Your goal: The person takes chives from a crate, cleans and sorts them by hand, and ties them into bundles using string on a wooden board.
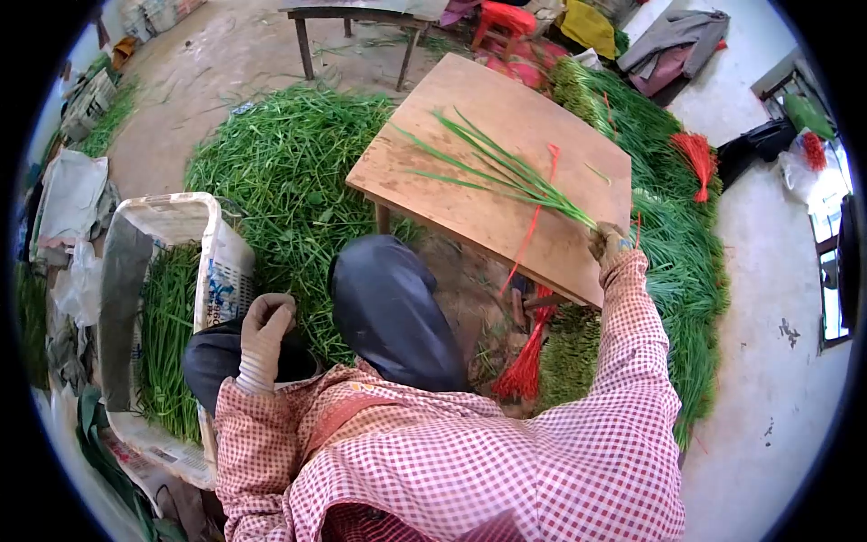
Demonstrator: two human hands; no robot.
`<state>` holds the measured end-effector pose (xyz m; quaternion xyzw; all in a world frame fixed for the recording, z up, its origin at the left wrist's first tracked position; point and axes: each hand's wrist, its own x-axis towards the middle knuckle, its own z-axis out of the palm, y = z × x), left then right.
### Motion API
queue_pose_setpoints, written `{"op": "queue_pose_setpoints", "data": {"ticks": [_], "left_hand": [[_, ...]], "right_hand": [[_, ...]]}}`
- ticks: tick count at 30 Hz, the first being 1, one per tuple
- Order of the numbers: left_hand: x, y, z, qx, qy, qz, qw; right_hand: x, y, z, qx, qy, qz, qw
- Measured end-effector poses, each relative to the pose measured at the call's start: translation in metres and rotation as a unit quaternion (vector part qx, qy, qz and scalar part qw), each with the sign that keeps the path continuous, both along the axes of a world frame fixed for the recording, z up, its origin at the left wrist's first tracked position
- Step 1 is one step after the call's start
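Note:
My right hand [610, 244], in a soiled glove, is closed around the base of a small bunch of garlic chives [519, 172] at the right edge of a low wooden table [433, 117]. The leaves fan out across the tabletop toward the far left. A red tie [533, 226] lies under the stalks and hangs over the table's near edge. My left hand [267, 327], gloved too, is raised above my knee beside a white crate [217, 244]. Its fingers are curled together, and nothing shows in them.
Loose green leaves [289, 154] are heaped left of the table. More chives [172, 343] fill the crate. Stacked chives [677, 271] line the right side along the wall. Red ties [528, 361] hang below the table. A second table [361, 15] and red stool [506, 20] stand farther back.

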<state>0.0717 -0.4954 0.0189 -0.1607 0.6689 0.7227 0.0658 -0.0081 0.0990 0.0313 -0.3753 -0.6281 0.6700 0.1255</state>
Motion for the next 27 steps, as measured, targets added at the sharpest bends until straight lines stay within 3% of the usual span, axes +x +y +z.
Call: {"op": "queue_pose_setpoints", "data": {"ticks": [2, 4, 6, 7, 8, 10, 11, 14, 16, 17, 18, 19, 20, 21, 22, 24, 26, 27], "left_hand": [[0.010, 0.006, 0.019, -0.016, 0.005, -0.002, 1.000], [0.027, 0.002, 0.036, -0.082, 0.092, -0.035, 0.992], [0.055, 0.002, 0.070, -0.053, 0.034, -0.061, 0.996], [0.063, -0.007, 0.068, -0.164, 0.097, -0.124, 0.974], [0.073, -0.009, 0.058, -0.121, 0.190, -0.143, 0.964], [0.091, -0.006, 0.057, -0.079, 0.208, -0.147, 0.964], [0.096, -0.003, 0.050, -0.035, 0.225, -0.142, 0.963], [0.106, -0.004, 0.042, 0.018, 0.227, -0.086, 0.970], [0.111, -0.022, 0.037, -0.086, 0.296, -0.032, 0.951], [0.117, -0.037, 0.034, -0.083, 0.294, -0.010, 0.952], [0.132, -0.056, 0.031, -0.150, 0.315, 0.059, 0.935], [0.150, -0.075, 0.027, -0.216, 0.328, 0.126, 0.911], [0.172, -0.095, 0.021, -0.286, 0.294, 0.201, 0.889], [0.196, -0.101, -0.005, -0.386, 0.244, 0.337, 0.823], [0.223, -0.120, 0.003, -0.355, 0.140, 0.413, 0.827], [0.264, -0.155, -0.019, -0.475, 0.033, 0.538, 0.696], [0.287, -0.179, -0.034, -0.406, -0.163, 0.628, 0.643], [0.287, -0.189, -0.051, -0.397, -0.174, 0.634, 0.641]], "right_hand": [[0.002, 0.012, -0.009, 0.021, -0.067, 0.056, 0.996], [-0.008, 0.020, -0.019, 0.155, -0.159, 0.067, 0.973], [-0.032, 0.047, -0.031, 0.346, -0.126, 0.088, 0.925], [-0.055, 0.058, -0.034, 0.395, -0.067, 0.091, 0.912], [-0.081, 0.066, -0.038, 0.404, 0.002, 0.102, 0.909], [-0.142, 0.014, -0.048, 0.309, 0.103, 0.223, 0.919], [-0.141, -0.069, -0.020, 0.277, 0.072, 0.315, 0.905], [-0.135, -0.280, -0.001, 0.243, 0.072, 0.558, 0.791], [-0.106, -0.422, 0.014, 0.188, 0.022, 0.686, 0.703], [-0.093, -0.481, 0.020, 0.172, 0.002, 0.735, 0.655], [-0.097, -0.524, 0.009, 0.214, 0.027, 0.791, 0.572], [-0.074, -0.567, 0.017, 0.197, 0.038, 0.804, 0.560], [-0.076, -0.601, 0.005, 0.215, 0.047, 0.834, 0.507], [-0.068, -0.633, -0.002, 0.201, 0.056, 0.848, 0.487], [-0.064, -0.665, -0.011, 0.226, 0.077, 0.873, 0.426], [-0.032, -0.722, -0.002, 0.343, 0.124, 0.888, 0.280], [-0.005, -0.768, -0.012, 0.408, 0.200, 0.881, 0.130], [0.010, -0.787, -0.020, 0.428, 0.197, 0.879, 0.079]]}}
